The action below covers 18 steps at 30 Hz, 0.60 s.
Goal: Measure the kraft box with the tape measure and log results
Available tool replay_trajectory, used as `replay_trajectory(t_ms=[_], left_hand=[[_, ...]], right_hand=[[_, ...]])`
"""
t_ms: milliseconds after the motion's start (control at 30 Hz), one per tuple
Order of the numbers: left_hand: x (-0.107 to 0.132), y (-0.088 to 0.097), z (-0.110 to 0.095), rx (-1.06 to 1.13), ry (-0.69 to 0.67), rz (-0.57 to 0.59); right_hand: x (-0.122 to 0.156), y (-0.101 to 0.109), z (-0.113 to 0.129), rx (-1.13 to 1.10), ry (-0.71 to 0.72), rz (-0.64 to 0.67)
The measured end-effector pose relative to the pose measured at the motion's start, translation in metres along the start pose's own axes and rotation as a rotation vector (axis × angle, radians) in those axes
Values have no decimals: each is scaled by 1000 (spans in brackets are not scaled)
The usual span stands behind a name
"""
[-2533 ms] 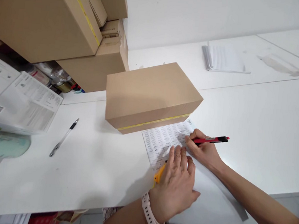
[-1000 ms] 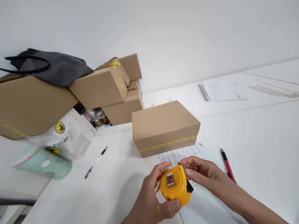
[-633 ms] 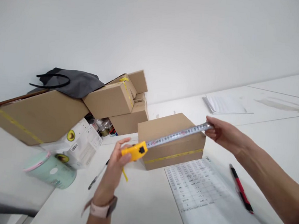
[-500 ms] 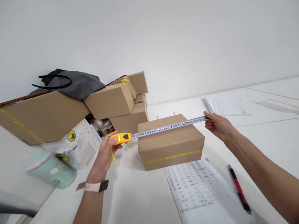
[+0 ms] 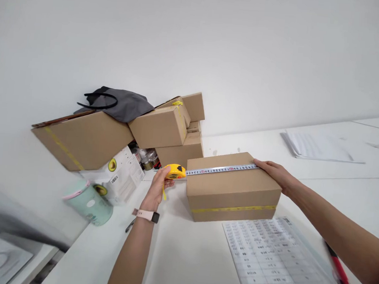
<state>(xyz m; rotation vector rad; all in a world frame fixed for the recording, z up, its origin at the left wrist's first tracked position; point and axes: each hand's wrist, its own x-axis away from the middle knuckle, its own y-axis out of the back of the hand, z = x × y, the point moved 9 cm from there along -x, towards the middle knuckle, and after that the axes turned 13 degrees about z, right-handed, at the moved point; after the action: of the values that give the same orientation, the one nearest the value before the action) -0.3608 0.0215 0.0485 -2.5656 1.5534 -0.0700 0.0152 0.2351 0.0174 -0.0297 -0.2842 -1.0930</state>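
A brown cardboard box [image 5: 232,187] with a yellow tape strip along its side rests on the white table. Just off its left edge, my left hand [image 5: 159,184] grips a yellow tape measure [image 5: 175,171] with a short yellow strap hanging down. The metal blade [image 5: 220,170] runs out across the box top. At the box's right end, my right hand [image 5: 274,174] presses the blade's end down with its thumb; the other fingers are largely hidden behind the box.
Stacked cardboard boxes [image 5: 157,128] stand at the back left, a grey cloth bag [image 5: 126,104] on top. Nearby are a white avocado-printed box [image 5: 123,176] and a mint-green canister [image 5: 89,202]. A printed sheet [image 5: 265,259], a red-black pen [image 5: 343,277] and a paper stack [image 5: 320,146] lie right.
My right hand has come down onto the box's right end with the blade. Less blade is out, and the tape case sits closer to the box. The view has shifted.
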Motion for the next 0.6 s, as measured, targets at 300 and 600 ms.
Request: replay_trajectory(t_ms=[300, 600], left_hand=[[-2, -8, 2, -38, 5, 27], [66, -43, -36, -65, -79, 163]], right_hand=[[3, 3, -4, 48, -38, -54], [8, 27, 43, 223, 282, -189]])
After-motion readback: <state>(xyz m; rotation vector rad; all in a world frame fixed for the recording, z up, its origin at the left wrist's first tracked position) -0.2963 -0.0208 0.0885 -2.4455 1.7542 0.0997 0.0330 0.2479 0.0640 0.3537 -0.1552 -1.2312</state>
